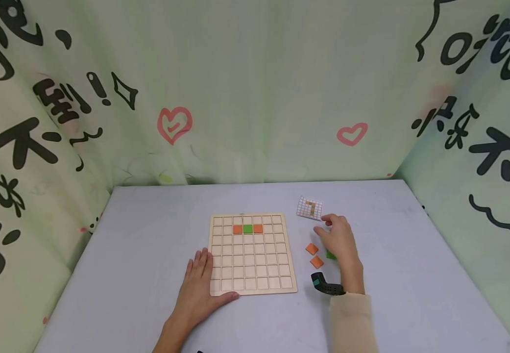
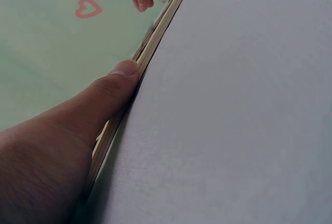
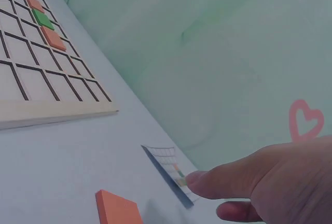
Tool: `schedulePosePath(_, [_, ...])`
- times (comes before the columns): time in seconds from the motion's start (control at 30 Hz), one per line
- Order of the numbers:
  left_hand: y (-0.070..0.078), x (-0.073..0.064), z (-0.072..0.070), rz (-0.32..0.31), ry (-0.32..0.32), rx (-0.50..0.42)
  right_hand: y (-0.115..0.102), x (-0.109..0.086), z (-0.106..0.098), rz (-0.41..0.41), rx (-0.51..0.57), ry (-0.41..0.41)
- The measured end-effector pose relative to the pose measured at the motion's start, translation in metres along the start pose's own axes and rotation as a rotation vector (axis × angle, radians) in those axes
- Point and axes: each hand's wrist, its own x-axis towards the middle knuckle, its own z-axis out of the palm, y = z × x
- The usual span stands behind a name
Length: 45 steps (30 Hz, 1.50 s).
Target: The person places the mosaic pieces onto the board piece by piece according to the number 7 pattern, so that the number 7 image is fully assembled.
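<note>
A wooden grid board (image 1: 255, 260) lies on the table, with an orange tile (image 1: 237, 229), a green tile (image 1: 248, 229) and another orange tile (image 1: 257, 228) side by side in one upper row. My left hand (image 1: 198, 289) rests at its near left corner, fingers straight along the left side and thumb (image 2: 124, 71) against the front edge. To the right, my right hand (image 1: 340, 240) hovers beside a small pattern card (image 1: 309, 208); its fingers are loosely bent and nothing shows between them. Below it lie two loose orange tiles (image 1: 311, 249) and a green tile (image 1: 330, 255), partly hidden by the hand.
The white table (image 1: 140, 235) is enclosed by pale green curtains (image 1: 255, 98) with black writing and red hearts. A black strap device (image 1: 325, 285) sits at my right wrist, near the loose tiles.
</note>
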Motion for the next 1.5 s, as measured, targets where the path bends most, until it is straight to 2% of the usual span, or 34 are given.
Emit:
schedulePosePath(0.23, [0.0, -0.001, 0.001, 0.013, 0.027, 0.001, 0.009, -0.001, -0.007, 0.079, -0.01, -0.033])
schedulePosePath(0.43, [0.001, 0.0, -0.001, 0.007, 0.007, -0.001, 0.017, -0.003, -0.012, 0.135, -0.03, -0.073])
schedulePosePath(0.63, [0.001, 0.001, -0.001, -0.017, -0.028, -0.012, 0.022, -0.005, -0.017, 0.136, -0.071, -0.109])
schedulePosePath(0.87, [0.001, 0.0, 0.0, -0.005, -0.005, -0.006, 0.024, -0.004, -0.017, 0.161, -0.091, -0.152])
schedulePosePath(1.03, [0.001, -0.001, 0.0, 0.006, 0.013, -0.006, 0.024, -0.003, -0.016, 0.163, -0.094, -0.15])
schedulePosePath(1.23, [0.002, 0.0, -0.001, -0.013, -0.023, -0.006, 0.025, -0.002, -0.015, 0.153, -0.088, -0.145])
schedulePosePath(1.5, [0.001, 0.0, -0.001, -0.017, -0.034, -0.009, 0.027, -0.002, -0.014, 0.117, -0.078, -0.134])
